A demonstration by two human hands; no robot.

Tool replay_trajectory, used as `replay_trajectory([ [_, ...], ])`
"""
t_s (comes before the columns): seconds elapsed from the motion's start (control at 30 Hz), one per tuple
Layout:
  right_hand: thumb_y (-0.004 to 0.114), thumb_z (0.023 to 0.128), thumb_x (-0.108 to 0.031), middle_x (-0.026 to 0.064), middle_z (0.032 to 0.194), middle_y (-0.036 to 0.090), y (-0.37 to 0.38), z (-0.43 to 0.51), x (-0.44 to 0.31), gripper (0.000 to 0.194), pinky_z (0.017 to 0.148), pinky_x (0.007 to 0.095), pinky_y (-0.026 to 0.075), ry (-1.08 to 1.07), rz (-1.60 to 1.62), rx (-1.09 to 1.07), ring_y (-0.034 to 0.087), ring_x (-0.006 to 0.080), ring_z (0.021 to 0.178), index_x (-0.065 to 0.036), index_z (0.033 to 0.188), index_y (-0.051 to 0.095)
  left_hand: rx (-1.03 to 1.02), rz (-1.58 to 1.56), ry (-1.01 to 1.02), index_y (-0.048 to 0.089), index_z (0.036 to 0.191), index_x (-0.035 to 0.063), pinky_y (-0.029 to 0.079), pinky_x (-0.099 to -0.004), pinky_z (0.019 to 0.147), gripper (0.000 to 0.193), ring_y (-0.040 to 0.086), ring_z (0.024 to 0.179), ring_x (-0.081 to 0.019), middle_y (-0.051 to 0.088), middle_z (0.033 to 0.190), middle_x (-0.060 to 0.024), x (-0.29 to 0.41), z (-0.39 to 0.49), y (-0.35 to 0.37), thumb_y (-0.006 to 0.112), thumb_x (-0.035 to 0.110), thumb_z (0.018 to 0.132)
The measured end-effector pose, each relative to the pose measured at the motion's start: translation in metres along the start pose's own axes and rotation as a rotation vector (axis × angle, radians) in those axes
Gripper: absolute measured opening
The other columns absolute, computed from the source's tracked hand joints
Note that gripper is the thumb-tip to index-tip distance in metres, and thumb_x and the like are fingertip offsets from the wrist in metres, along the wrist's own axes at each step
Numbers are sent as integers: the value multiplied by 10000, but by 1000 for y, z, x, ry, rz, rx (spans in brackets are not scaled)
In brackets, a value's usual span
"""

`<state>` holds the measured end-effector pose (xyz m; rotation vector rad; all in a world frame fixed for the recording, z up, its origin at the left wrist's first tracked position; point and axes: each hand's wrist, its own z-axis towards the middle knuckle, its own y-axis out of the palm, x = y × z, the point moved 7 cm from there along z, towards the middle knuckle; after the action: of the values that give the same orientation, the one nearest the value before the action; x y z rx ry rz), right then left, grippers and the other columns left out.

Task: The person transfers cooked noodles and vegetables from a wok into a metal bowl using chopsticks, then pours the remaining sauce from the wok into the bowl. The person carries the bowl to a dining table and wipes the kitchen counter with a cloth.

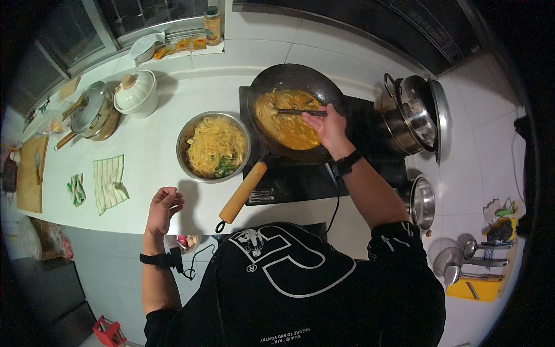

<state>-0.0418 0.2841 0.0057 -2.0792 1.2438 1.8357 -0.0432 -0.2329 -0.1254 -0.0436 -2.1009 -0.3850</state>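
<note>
My right hand (331, 130) grips dark chopsticks (299, 112), whose tips dip into orange broth with noodles (277, 113). That food lies in a black wok (299, 78) on an induction cooktop (295, 184). The wok's wooden handle (243, 191) points toward me. My left hand (164, 208) hovers over the counter's front edge, fingers loosely curled and apart, holding nothing that I can see. Beyond it stands a steel bowl (180, 160) filled with pale yellow noodles (217, 141) and some green leaves (226, 166).
Left on the counter are a white lidded pot (136, 95), a glass-lidded saucepan (95, 112), a striped cloth (109, 184) and a cutting board (32, 173) with a knife. Stacked steel pots (405, 115) flank the cooktop's right. A black cable (337, 212) hangs near my right forearm.
</note>
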Motion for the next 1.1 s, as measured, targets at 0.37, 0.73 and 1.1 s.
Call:
replay_trajectory([
  [0.37, 343, 1069, -201, 322, 1112, 590, -48, -2, -21, 273, 923, 438, 597, 118, 327, 79, 641, 397, 1068, 50, 1022, 439, -53, 24, 16, 558, 1103, 99, 527, -336, 825, 129, 635, 905, -180, 657, 999, -63, 7, 5, -7, 542, 182, 1005],
  [0.73, 346, 1067, -140, 313, 1176, 548, -42, -44, -120, 240, 961, 424, 580, -156, 165, 43, 628, 384, 1104, 88, 1095, 415, -114, 66, 8, 554, 1084, 107, 530, -335, 824, 115, 636, 887, -176, 655, 995, -57, 19, 21, 1, 544, 191, 1006],
  [1.1, 329, 1036, -53, 365, 1199, 532, -37, -47, -212, 185, 1021, 508, 519, -182, 416, -61, 564, 445, 1184, 88, 1064, 446, -142, 68, 12, 555, 1089, 113, 524, -333, 830, 121, 631, 879, -167, 653, 990, -44, 20, 29, 8, 549, 203, 1008],
])
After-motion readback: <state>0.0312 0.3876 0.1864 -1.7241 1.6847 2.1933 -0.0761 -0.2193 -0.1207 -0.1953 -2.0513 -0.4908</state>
